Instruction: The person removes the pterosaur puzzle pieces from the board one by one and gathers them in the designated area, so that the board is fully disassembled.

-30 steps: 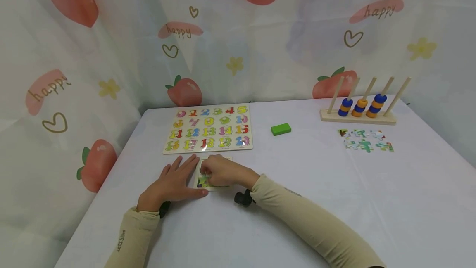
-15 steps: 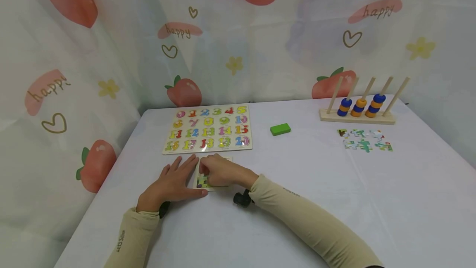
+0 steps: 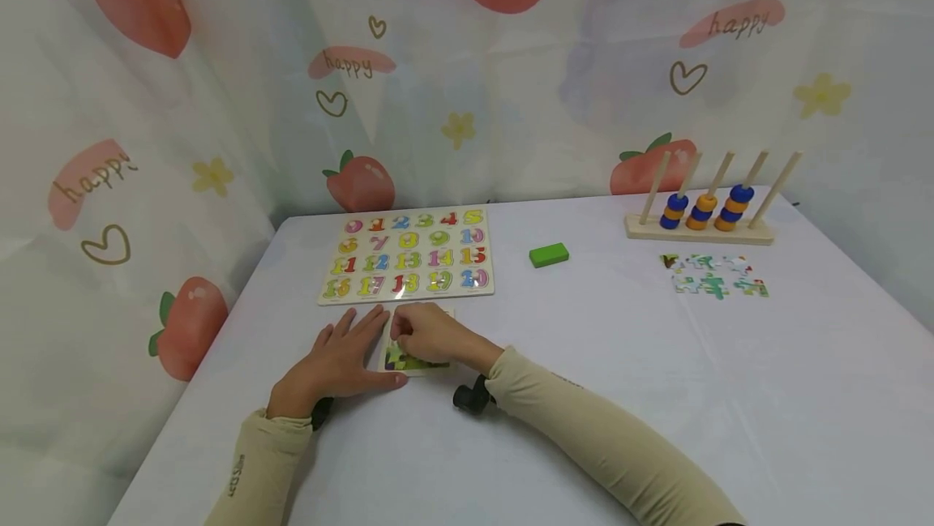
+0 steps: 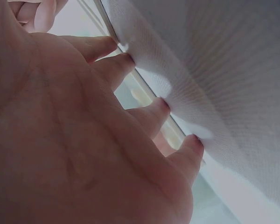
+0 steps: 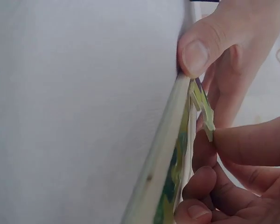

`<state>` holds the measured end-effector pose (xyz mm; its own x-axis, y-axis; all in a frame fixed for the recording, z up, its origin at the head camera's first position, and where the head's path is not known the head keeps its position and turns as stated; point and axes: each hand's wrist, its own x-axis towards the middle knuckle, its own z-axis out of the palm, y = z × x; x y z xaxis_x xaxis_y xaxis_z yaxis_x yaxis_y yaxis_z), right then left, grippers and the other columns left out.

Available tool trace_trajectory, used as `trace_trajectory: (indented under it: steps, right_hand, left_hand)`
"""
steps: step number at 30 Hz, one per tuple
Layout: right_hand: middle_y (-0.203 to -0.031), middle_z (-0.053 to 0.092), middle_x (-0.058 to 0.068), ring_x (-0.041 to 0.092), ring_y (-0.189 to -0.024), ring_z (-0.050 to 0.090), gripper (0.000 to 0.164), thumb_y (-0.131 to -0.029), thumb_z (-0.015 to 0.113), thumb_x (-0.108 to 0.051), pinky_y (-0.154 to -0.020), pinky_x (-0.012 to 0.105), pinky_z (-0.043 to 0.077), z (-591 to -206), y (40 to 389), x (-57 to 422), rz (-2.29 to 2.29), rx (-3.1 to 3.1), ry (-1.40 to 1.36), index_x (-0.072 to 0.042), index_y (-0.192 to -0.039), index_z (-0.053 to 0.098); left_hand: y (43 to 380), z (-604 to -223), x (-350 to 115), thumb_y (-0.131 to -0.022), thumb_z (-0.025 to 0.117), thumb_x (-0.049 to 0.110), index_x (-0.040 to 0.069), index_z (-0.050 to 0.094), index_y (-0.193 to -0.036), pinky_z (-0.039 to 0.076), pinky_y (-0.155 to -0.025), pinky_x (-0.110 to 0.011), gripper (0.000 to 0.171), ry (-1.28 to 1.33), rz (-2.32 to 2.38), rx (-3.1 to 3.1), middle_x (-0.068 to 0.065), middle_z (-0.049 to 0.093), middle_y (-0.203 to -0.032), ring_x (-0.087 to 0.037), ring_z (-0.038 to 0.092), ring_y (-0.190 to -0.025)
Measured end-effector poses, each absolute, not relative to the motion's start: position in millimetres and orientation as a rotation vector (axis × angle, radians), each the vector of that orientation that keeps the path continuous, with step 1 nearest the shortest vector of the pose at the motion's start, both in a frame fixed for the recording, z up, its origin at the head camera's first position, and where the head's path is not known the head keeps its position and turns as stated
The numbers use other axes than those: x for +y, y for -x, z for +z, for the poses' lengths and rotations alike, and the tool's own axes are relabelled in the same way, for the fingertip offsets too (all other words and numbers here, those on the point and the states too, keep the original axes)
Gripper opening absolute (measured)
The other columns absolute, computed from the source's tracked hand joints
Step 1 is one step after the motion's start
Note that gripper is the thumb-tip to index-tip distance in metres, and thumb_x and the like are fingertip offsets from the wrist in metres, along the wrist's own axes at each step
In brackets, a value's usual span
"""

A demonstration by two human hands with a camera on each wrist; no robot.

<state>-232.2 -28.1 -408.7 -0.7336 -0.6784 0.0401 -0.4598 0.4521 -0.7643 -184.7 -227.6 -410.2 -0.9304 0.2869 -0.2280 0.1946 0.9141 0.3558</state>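
A small framed jigsaw puzzle [image 3: 423, 364] with a green picture lies flat near the table's front left. My left hand [image 3: 332, 368] rests along its left side with fingers spread, the thumb at the near corner. My right hand [image 3: 434, 335] is over the puzzle and covers much of it. In the right wrist view, thumb and fingers of my right hand [image 5: 242, 163] pinch a green puzzle piece [image 5: 206, 109], which stands tilted up from the wooden frame [image 5: 163, 135]. The left thumb [image 5: 196, 56] presses at the frame's corner there.
Behind the puzzle lies a number board [image 3: 409, 254]. A green block [image 3: 549, 254] is right of it. At the back right stands a peg stand with blue and orange rings [image 3: 700, 226]; loose jigsaw pieces [image 3: 711, 275] lie before it. A printed curtain [image 3: 540, 104] hangs behind.
My right hand has drawn its fingers up slightly, and more of the puzzle's green lower strip shows. The left hand stays in place. The head view has shifted a little.
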Motion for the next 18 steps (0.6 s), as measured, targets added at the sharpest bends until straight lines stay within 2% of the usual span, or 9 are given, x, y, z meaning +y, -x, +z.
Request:
trace_trajectory:
  steps: [10,18]
  right_hand:
    - [-0.083,0.063,0.000,0.011,-0.076,0.055,0.009,-0.099,0.064,0.004,-0.069,0.024,0.046,-404,236,-16,-1.212,2.417,0.943,-0.004,-0.097,0.068]
    - [-0.091,0.064,0.002,0.015,-0.085,0.057,0.007,-0.104,0.063,0.000,-0.076,0.028,0.048,-399,241,-3,-1.248,2.421,0.848,-0.005,-0.102,0.068]
  left_hand:
    - [184,-410,-226,-0.087,0.080,0.064,0.009,0.030,-0.170,0.010,-0.122,-0.075,0.111,-0.369,0.465,2.801,-0.013,0.025,-0.176,-0.051,0.010,-0.160]
    - [182,-405,-225,-0.087,0.080,0.064,0.008,0.028,-0.170,0.010,-0.122,-0.076,0.113,-0.360,0.459,2.785,-0.014,0.024,-0.176,-0.052,0.010,-0.159]
